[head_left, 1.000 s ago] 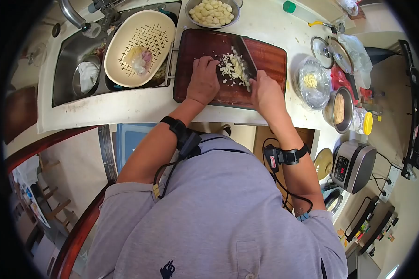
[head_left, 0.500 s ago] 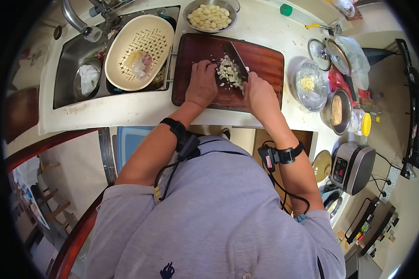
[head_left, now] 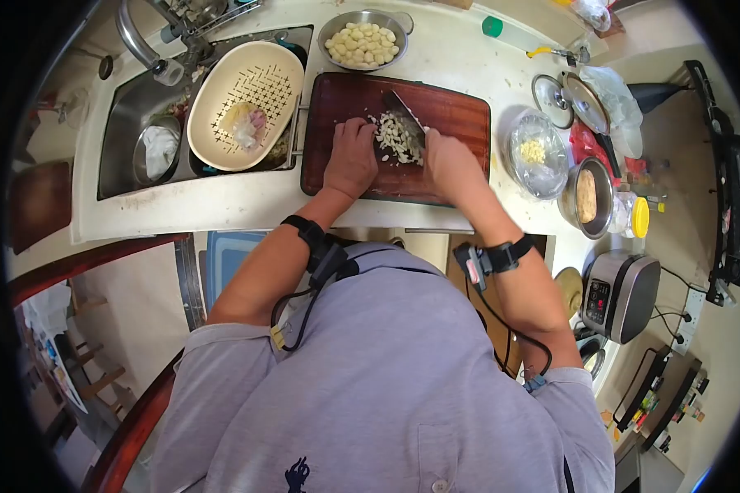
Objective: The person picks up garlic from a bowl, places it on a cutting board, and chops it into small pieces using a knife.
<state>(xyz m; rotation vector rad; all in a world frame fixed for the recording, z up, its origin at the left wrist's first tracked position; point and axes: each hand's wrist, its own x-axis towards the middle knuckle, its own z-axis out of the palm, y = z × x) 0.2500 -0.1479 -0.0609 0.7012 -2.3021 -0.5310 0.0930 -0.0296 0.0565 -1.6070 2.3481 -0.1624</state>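
Observation:
On the dark red cutting board (head_left: 459, 111) lies a loose pile of chopped pale garlic (head_left: 398, 141). My right hand (head_left: 450, 168) is closed around the handle of a kitchen knife (head_left: 405, 113), whose broad dark blade stands along the right side of the pile and points away from me. My left hand (head_left: 352, 158) rests on the board just left of the garlic. Its fingers are slightly bent and reach forward, and I see nothing held in them. Most of the knife handle is hidden by my right hand.
Behind the board stands a metal bowl of whole peeled cloves (head_left: 360, 45). A cream colander (head_left: 214, 140) sits over the sink (head_left: 123, 135) at left. To the right are a plastic-covered bowl (head_left: 538, 177), a metal bowl (head_left: 607, 205), pot lids and a rice cooker (head_left: 633, 300).
The view has shifted slightly. The knife's tip has swung a little left over the garlic, with my right hand moving along. My left hand stays in nearly the same place beside the pile.

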